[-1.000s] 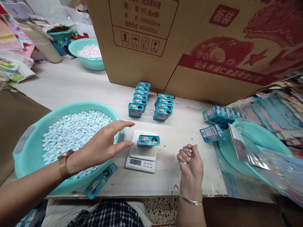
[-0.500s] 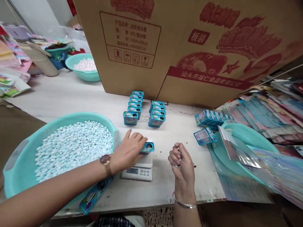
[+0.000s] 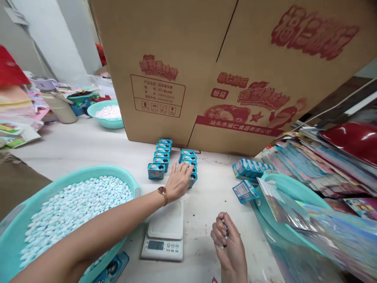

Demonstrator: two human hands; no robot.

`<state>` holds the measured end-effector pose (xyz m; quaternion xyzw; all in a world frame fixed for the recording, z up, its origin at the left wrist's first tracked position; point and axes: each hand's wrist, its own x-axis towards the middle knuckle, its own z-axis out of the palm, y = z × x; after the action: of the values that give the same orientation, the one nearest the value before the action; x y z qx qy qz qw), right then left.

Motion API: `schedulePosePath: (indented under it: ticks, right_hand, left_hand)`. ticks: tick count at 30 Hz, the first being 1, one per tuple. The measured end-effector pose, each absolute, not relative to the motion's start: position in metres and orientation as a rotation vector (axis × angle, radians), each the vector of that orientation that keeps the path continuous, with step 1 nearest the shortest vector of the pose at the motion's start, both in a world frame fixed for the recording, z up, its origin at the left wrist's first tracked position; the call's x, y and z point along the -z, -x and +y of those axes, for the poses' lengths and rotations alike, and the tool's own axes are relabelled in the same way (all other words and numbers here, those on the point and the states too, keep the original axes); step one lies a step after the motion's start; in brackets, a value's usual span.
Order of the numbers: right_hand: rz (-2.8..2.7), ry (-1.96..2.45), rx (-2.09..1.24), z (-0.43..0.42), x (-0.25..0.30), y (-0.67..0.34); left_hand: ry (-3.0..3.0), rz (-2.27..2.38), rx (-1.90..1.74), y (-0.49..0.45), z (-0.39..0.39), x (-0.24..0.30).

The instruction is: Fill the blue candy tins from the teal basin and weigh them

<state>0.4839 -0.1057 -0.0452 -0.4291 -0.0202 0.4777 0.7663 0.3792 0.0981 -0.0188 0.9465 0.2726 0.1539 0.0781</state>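
Observation:
My left hand [image 3: 177, 181] reaches across the table to the front of the right row of small blue tins [image 3: 188, 155], its fingers curled over the nearest tin [image 3: 193, 179]. A second row of the same tins [image 3: 160, 155] stands just left of it. The white digital scale [image 3: 165, 230] below my wrist has a bare platform. Beside the scale, my right hand [image 3: 227, 241] rests closed in a fist, something small and pale showing between the fingers. A teal basin [image 3: 88, 171] of pale blue candies [image 3: 73, 208] sits at the left.
A big printed cardboard box [image 3: 206, 78] walls off the back of the table. Flat blue cartons [image 3: 250, 168] and another teal basin [image 3: 282, 188] holding a foil bag [image 3: 284, 208] lie right. Another blue tin [image 3: 112, 269] lies at the near edge. A far bowl [image 3: 107, 114] holds white candies.
My left hand took the blue tin off the scale and carried it away to the front of the right row. The scale now stands bare. The right fist stayed put.

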Motion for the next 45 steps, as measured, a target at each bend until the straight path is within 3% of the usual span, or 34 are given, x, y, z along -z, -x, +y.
schedulePosePath:
  ticks: [8,14,17,19,22,26,34,38,45]
  right_hand:
    - [-0.035,0.701,-1.219,-0.084,0.047,-0.458]
    - [-0.189,0.657,-1.540,-0.033,0.013,-0.381]
    - [-0.468,0.760,-1.560,-0.007,-0.001,-0.336]
    - [-0.870,0.965,-1.429,0.011,-0.004,-0.308]
    - [-1.461,1.270,-1.095,0.036,0.000,-0.271]
    - [-1.827,1.381,-0.882,0.055,0.015,-0.236]
    - [-2.583,1.356,-0.594,0.050,0.030,-0.218]
    - [-2.698,1.368,-0.469,0.052,0.035,-0.220]
    - [-2.560,1.361,-0.520,0.059,0.037,-0.229]
  left_hand:
    - [-2.460,1.102,-0.845,-0.213,0.094,-0.047]
    - [-2.442,1.205,-0.771,-0.080,-0.029,-0.058]
    - [-2.673,1.086,-0.489,-0.075,-0.094,-0.017]
    - [-2.882,1.184,-0.483,-0.084,-0.118,0.019]
    - [-2.985,1.510,-0.571,-0.100,-0.127,0.070]
    - [-2.974,1.571,-0.762,-0.106,-0.122,0.102]
    - [-2.866,1.150,-1.163,-0.092,-0.122,0.105]
    - [-2.608,0.894,-1.321,-0.092,-0.129,0.111]
    - [-1.708,1.255,-1.474,-0.083,-0.160,0.047]
